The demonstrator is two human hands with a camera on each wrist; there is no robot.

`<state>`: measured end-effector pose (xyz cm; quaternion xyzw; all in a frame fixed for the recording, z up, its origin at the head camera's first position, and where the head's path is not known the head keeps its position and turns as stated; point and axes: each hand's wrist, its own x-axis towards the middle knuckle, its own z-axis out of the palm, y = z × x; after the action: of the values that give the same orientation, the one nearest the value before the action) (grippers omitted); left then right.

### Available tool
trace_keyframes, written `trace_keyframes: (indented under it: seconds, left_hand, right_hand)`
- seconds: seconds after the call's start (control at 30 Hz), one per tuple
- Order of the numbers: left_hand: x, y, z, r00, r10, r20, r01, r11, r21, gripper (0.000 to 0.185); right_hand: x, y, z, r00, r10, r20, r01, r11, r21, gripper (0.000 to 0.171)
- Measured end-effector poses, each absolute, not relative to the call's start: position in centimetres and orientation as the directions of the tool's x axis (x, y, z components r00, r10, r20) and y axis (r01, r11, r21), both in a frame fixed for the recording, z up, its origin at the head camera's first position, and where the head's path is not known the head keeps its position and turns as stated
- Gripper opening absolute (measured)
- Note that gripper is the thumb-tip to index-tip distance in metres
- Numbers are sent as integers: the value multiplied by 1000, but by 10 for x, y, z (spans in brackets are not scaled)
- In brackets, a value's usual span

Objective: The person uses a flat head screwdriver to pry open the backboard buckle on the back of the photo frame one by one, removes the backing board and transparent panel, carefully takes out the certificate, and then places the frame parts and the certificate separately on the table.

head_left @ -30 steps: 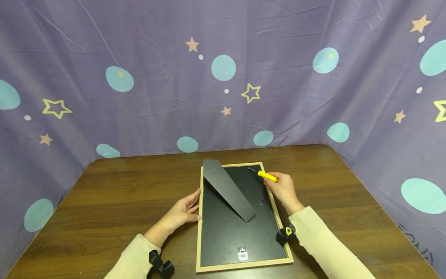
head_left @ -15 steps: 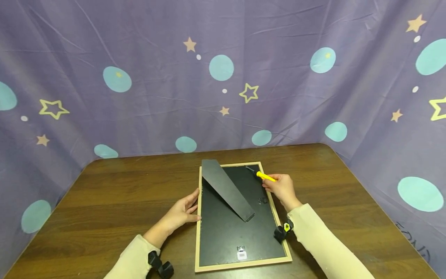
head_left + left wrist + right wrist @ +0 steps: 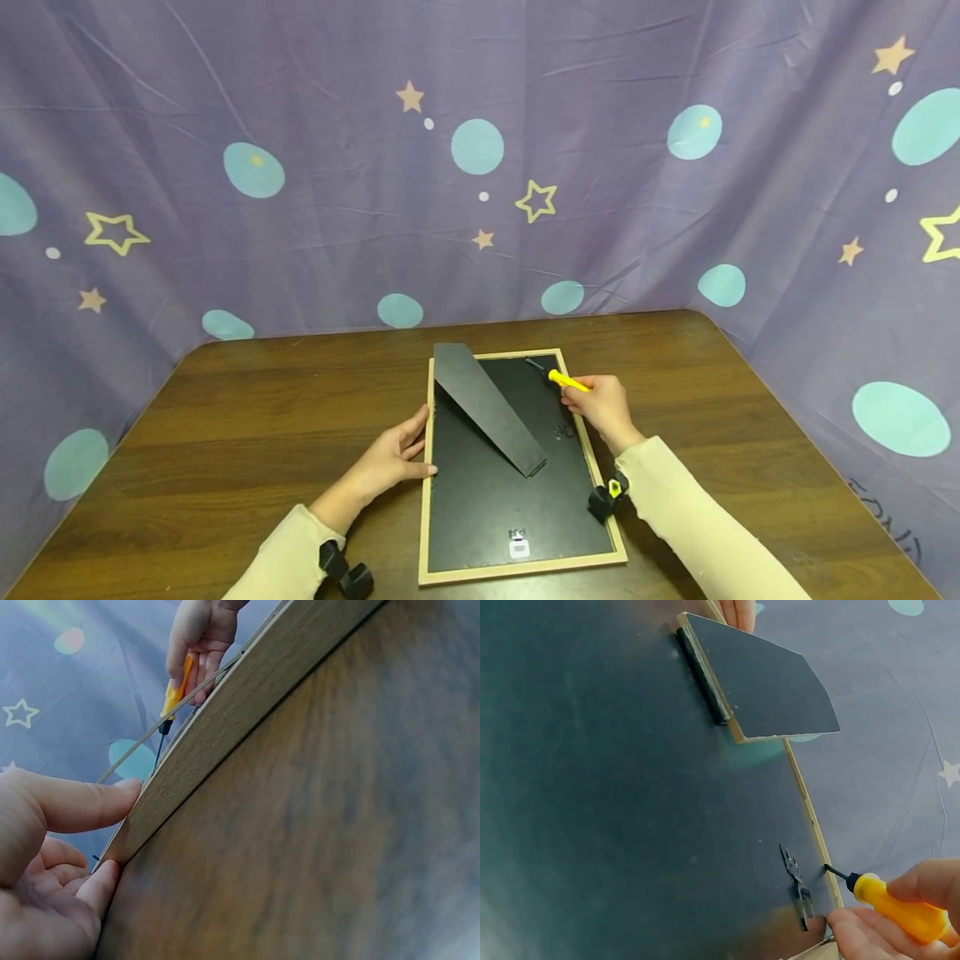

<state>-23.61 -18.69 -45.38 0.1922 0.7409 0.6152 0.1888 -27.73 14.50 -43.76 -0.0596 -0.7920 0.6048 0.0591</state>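
Observation:
A picture frame [image 3: 427, 467] lies face down on the table, its black backing board [image 3: 495, 500] up and its black easel stand [image 3: 487, 408] raised. My left hand [image 3: 386, 461] rests against the frame's left edge [image 3: 225, 720], fingers straight, thumb on the rim. My right hand [image 3: 600, 406] grips a yellow-handled screwdriver [image 3: 562, 381] near the frame's far right corner. In the right wrist view the screwdriver [image 3: 900, 904] has its dark tip at the frame's inner edge, beside a small metal tab [image 3: 799, 889] on the backing board [image 3: 615, 802].
The brown wooden table [image 3: 225, 417] is ringed by a purple curtain [image 3: 480, 167] with stars and dots. A small white label and hanger [image 3: 517, 543] sit at the near end of the backing. Black wrist mounts [image 3: 345, 571] sit on both sleeves.
The right hand and screwdriver have shifted slightly left and towards the frame's far corner. The left hand stays at the left edge.

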Motion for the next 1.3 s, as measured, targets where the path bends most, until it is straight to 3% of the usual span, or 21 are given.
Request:
trace_keyframes:
  seconds: [0.23,0.6,1.3]
  left_hand:
    - [-237,-186,-455,-850,526,-30,81,186,979,93]
    - [-237,-187,-455,-842,538,-29,81,181,980,92]
    - [-238,-189,-454,-842,538,-46,66,187,980,92]
  right_hand:
    - [-278,144,-440,-990,140,17,14,215,-977,27]
    - [-282,141,-453,-987,163,-11,8,-18,-1000,30]
    - [-266,140,-443,-971,238,-1,16,61,-998,27]
